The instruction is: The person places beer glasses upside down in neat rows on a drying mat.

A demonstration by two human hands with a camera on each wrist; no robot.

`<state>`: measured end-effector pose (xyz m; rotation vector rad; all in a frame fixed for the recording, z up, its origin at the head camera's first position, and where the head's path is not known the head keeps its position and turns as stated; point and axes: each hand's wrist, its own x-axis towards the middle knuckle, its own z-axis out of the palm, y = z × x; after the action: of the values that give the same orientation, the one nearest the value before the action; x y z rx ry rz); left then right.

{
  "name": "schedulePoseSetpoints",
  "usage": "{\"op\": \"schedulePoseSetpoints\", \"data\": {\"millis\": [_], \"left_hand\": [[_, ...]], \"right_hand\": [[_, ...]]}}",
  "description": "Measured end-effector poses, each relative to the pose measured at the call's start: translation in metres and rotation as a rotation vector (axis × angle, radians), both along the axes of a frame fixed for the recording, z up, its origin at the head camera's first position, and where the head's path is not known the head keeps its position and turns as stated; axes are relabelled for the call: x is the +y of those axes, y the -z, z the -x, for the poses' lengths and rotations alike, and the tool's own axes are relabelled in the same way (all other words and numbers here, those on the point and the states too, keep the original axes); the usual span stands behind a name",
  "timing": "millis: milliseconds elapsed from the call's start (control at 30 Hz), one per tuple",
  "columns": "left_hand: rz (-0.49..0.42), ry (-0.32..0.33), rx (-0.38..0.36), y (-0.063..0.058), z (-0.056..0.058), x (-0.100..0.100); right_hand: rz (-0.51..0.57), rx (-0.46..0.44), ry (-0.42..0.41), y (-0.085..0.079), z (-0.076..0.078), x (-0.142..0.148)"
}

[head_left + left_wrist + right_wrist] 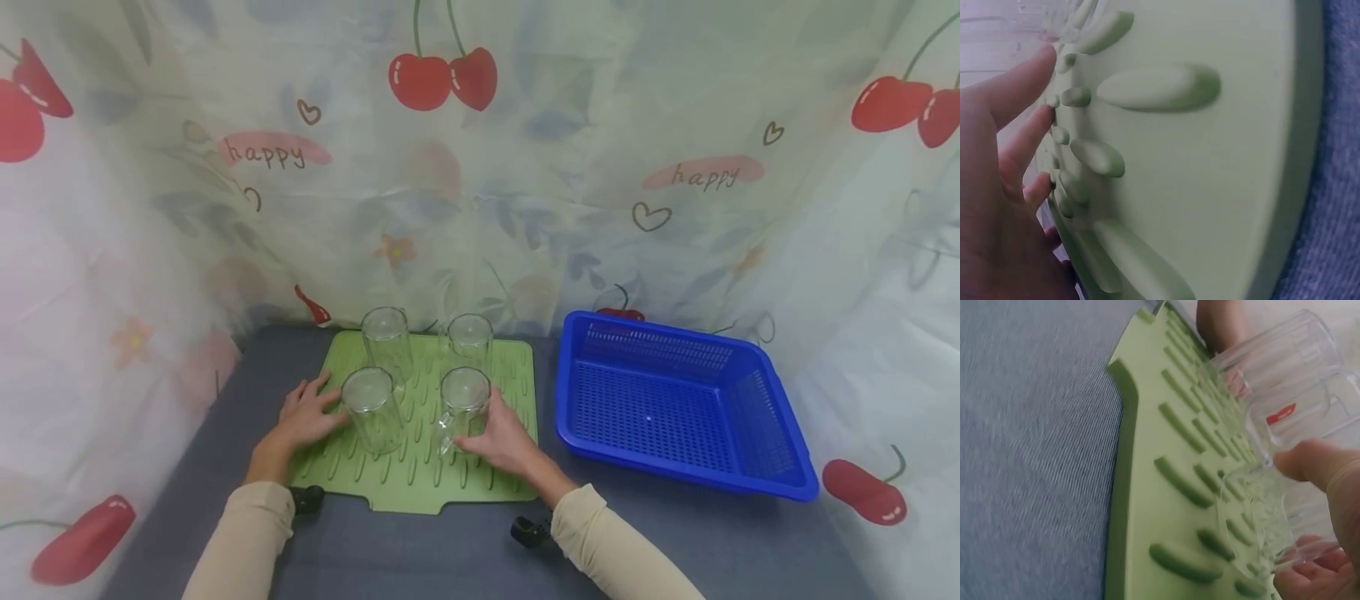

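Several clear glass mugs stand on a green ribbed drying mat (405, 492). My right hand (504, 437) grips the front right mug (463, 396), with the thumb on its near side and the fingers round its right side. The right wrist view shows the thumb (1310, 464) against the clear glass. My left hand (309, 414) is spread over the mat's left edge, beside the front left mug (373, 417). Its fingers (1025, 140) look relaxed in the left wrist view, and its thumb lies close to the glass; contact there is unclear. Behind stand a back left mug (387, 337) and a back right mug (471, 333).
A blue perforated plastic basket (678, 475) sits right of the mat. Dark grey cloth (420, 558) covers the table. A printed curtain (517, 242) with cherries surrounds the back and sides.
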<state>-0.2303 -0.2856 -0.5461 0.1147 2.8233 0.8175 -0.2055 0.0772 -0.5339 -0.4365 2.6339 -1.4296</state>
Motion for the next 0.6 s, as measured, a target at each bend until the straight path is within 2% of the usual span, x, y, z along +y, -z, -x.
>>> {"op": "schedulePoseSetpoints", "data": {"millis": [133, 300, 400, 500, 600], "left_hand": [[-0.01, -0.011, 0.012, 0.0, 0.002, 0.003], [-0.051, -0.028, 0.009, 0.004, 0.006, 0.006], [-0.071, -0.038, 0.048, 0.002, 0.009, 0.006], [-0.078, -0.058, 0.12, -0.007, 0.01, 0.006], [-0.077, -0.064, 0.196, -0.023, 0.01, 0.007]], "right_hand": [[-0.004, 0.001, -0.016, 0.0, 0.001, 0.003], [-0.004, -0.052, -0.019, -0.006, -0.002, 0.013], [-0.007, -0.077, -0.019, -0.013, -0.005, 0.017], [-0.047, -0.066, -0.025, -0.025, -0.007, 0.021], [-0.111, -0.04, -0.03, -0.037, -0.01, 0.025]]}}
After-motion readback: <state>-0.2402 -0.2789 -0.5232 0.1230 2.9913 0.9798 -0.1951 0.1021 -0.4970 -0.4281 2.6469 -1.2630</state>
